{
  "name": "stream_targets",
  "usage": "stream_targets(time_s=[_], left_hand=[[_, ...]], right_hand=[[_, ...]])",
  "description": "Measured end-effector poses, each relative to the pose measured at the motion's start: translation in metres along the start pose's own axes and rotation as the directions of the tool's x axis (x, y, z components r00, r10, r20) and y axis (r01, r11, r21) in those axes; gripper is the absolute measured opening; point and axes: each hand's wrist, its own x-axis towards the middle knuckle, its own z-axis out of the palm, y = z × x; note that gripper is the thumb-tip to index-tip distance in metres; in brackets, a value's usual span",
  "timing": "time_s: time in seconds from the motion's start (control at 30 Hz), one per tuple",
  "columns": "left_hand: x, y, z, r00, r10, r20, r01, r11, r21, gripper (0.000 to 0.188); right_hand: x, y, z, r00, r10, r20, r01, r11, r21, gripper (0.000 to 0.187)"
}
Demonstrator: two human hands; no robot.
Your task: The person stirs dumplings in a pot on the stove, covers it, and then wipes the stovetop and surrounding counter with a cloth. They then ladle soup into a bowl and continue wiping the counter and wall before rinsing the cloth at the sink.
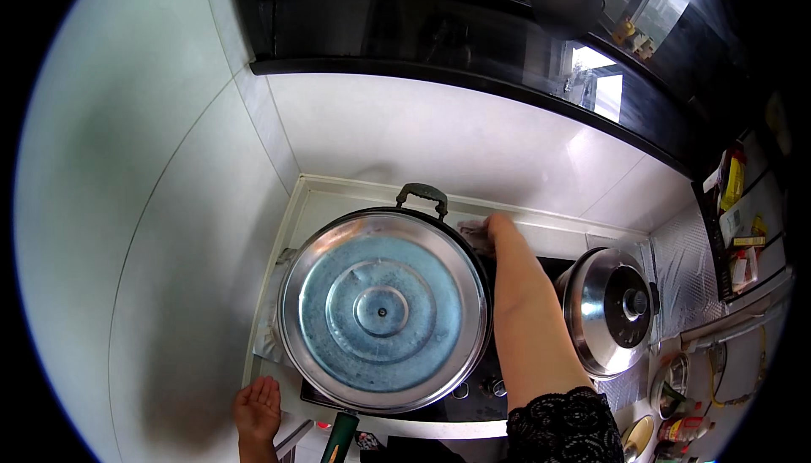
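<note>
My right hand (497,228) reaches past the big pan to the back of the counter. Its fingers close over a crumpled greyish cloth (475,233), which presses on the surface by the rear wall. The pan (487,328) is wide and dark, with a loop handle (422,195) at the back and a green handle (340,436) toward me. A large dented metal lid (382,311) covers it. At the lower left, my left hand (257,410) is palm up and empty, its fingers stretched out, near the counter's front left corner.
A lidded steel pot (610,311) stands right of my forearm on the black stove (481,395). A flat metal strip (294,440) shows beside my left hand. Black glossy cabinets (405,32) overhang the back. Bottles (684,427) and bowls crowd the lower right.
</note>
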Motion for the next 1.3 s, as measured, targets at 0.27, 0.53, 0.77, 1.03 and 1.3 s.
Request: stream_targets(time_s=[0.27,0.53,0.77,1.03,1.3], left_hand=[[-0.025,0.008,0.006,0.987,0.044,0.156,-0.034,0.997,-0.069,0.031],[-0.114,0.026,0.036,0.892,-0.023,0.452,0.019,1.000,0.013,0.030],[-0.197,-0.019,0.055,0.675,-0.356,0.646,0.227,0.934,0.277,0.032],[-0.222,-0.131,-0.005,0.578,-0.692,0.432,0.442,0.711,0.546,0.031],[-0.266,-0.239,-0.068,0.430,-0.891,0.148,0.532,0.382,0.756,0.030]], right_hand=[[-0.068,-0.035,-0.064,0.878,0.050,-0.476,0.036,0.985,0.170,0.012],[-0.255,-0.083,-0.085,0.869,-0.037,-0.493,0.468,0.382,0.797,0.023],[-0.469,-0.040,0.034,0.694,-0.550,-0.464,0.393,-0.250,0.885,0.035],[-0.605,0.009,0.296,0.877,-0.325,-0.354,0.195,-0.434,0.880,0.030],[-0.719,0.108,0.473,0.967,0.053,-0.248,0.232,-0.586,0.777,0.028]])
